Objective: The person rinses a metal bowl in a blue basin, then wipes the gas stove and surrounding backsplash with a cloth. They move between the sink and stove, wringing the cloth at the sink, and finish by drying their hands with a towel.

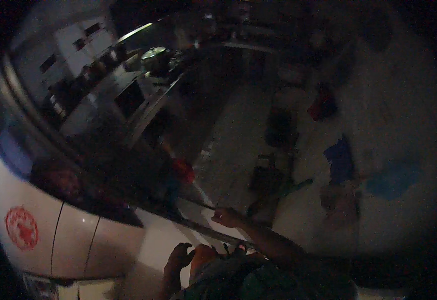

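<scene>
The scene is very dark. My right hand [228, 218] reaches forward from the lower right, its fingers closed around the end of a thin dark rod [197, 202]. The rod slants away to the left, near a red thing [182, 171] low beside the counter; what the rod belongs to is too dark to tell. My left hand [180, 254] hangs low beside my leg, close to a pale surface. Its fingers are loosely bent and apart from the thumb, with nothing visible in them.
A counter [101, 95] along the left bears a pot [153, 59] and a dark square panel [130, 98]. A pale cabinet [78, 240] with a round red print stands near left. Dark containers [281, 127] line the right wall, where blue cloth [339, 160] hangs. Pale floor [231, 135] lies between.
</scene>
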Tool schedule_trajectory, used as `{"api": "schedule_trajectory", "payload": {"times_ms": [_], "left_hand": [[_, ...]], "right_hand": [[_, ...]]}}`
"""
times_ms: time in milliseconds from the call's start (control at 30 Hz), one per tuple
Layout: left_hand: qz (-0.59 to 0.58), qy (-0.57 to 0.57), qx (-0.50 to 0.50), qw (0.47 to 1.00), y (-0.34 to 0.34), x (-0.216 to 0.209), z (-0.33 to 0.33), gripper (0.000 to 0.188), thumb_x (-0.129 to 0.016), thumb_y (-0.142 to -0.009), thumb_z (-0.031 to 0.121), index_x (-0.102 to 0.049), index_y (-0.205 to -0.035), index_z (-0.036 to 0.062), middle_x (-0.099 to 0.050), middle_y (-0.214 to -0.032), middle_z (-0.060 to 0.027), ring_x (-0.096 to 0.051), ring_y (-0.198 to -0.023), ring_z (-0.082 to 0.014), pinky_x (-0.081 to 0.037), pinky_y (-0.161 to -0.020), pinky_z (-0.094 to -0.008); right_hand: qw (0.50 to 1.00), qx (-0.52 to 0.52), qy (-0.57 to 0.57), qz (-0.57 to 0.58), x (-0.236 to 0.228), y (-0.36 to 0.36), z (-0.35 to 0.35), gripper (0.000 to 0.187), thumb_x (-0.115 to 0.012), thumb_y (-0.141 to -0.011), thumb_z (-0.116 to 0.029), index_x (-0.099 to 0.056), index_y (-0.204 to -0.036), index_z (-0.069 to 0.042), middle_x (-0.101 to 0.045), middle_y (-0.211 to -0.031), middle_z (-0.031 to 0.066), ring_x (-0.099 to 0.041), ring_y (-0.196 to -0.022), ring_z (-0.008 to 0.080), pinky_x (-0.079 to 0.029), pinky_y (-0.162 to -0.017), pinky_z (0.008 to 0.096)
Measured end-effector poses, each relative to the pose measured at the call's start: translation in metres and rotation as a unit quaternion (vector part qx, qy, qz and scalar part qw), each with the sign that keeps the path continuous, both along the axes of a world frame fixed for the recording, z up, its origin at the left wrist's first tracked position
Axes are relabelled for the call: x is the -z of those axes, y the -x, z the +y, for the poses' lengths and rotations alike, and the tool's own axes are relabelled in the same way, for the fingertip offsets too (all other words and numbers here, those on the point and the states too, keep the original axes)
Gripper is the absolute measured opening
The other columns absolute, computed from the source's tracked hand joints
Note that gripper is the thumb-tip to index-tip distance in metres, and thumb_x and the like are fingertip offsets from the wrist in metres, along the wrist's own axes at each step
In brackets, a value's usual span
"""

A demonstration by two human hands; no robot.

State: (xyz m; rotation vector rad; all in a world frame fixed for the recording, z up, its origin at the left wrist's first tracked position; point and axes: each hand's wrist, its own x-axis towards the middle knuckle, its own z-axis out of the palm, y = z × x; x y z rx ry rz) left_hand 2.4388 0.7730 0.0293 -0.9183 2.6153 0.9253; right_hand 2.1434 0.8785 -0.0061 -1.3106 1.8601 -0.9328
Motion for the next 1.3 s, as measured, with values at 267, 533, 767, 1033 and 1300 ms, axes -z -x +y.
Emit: {"api": "schedule_trajectory", "payload": {"times_ms": [267,533,767,1033,1300], "left_hand": [[0.033,-0.070,0.100,0.992,0.104,0.073,-0.179,0.046,-0.066,-0.087,0.042,-0.062,-0.116,0.0064,-0.065,-0.109,-0.0217,-0.062,-0.104,-0.0336,-0.050,-0.089,-0.0425],[0.065,0.037,0.270,0.960,0.378,0.006,-0.329,0.035,-0.069,-0.087,0.024,-0.065,-0.111,-0.0001,-0.067,-0.105,-0.0202,-0.063,-0.101,-0.0363,-0.051,-0.084,-0.0455],[0.047,0.023,0.334,0.941,0.475,-0.010,-0.380,0.038,-0.067,-0.085,0.028,-0.064,-0.113,0.0018,-0.064,-0.110,-0.0235,-0.060,-0.105,-0.0389,-0.049,-0.090,-0.0456],[-0.038,-0.062,0.374,0.925,0.563,0.016,-0.422,0.041,-0.066,-0.085,0.033,-0.066,-0.112,0.0031,-0.065,-0.111,-0.0232,-0.060,-0.106,-0.0394,-0.049,-0.091,-0.0460],[-0.115,0.082,0.230,0.963,0.659,0.029,-0.508,0.042,-0.070,-0.082,0.032,-0.066,-0.113,0.0036,-0.066,-0.110,-0.0230,-0.063,-0.103,-0.0389,-0.051,-0.089,-0.0452]], "right_hand": [[0.859,0.439,-0.042,0.259,-0.036,0.245,0.052,0.043,-0.062,-0.085,-0.021,-0.053,-0.124,-0.003,-0.053,-0.121,0.0193,-0.055,-0.100,0.0362,-0.046,-0.085,0.0429],[0.373,0.751,0.011,0.545,-0.303,0.259,0.144,0.062,-0.059,-0.084,-0.014,-0.038,-0.141,0.000,-0.031,-0.148,0.0221,-0.040,-0.129,0.0415,-0.039,-0.104,0.0431],[0.423,0.754,0.004,0.502,-0.278,0.272,0.106,0.052,-0.065,-0.084,-0.018,-0.052,-0.130,0.002,-0.051,-0.137,0.0220,-0.060,-0.112,0.0321,-0.054,-0.081,0.0375],[0.656,0.742,0.025,0.135,-0.178,0.413,0.043,0.034,-0.063,-0.089,-0.019,-0.061,-0.117,0.000,-0.068,-0.110,0.0134,-0.070,-0.072,0.0206,-0.051,-0.060,0.0309],[0.657,0.714,0.240,0.030,-0.129,0.740,-0.014,0.037,-0.063,-0.091,-0.020,-0.056,-0.126,-0.008,-0.053,-0.129,0.0073,-0.067,-0.085,0.0161,-0.050,-0.059,0.0289]]}}
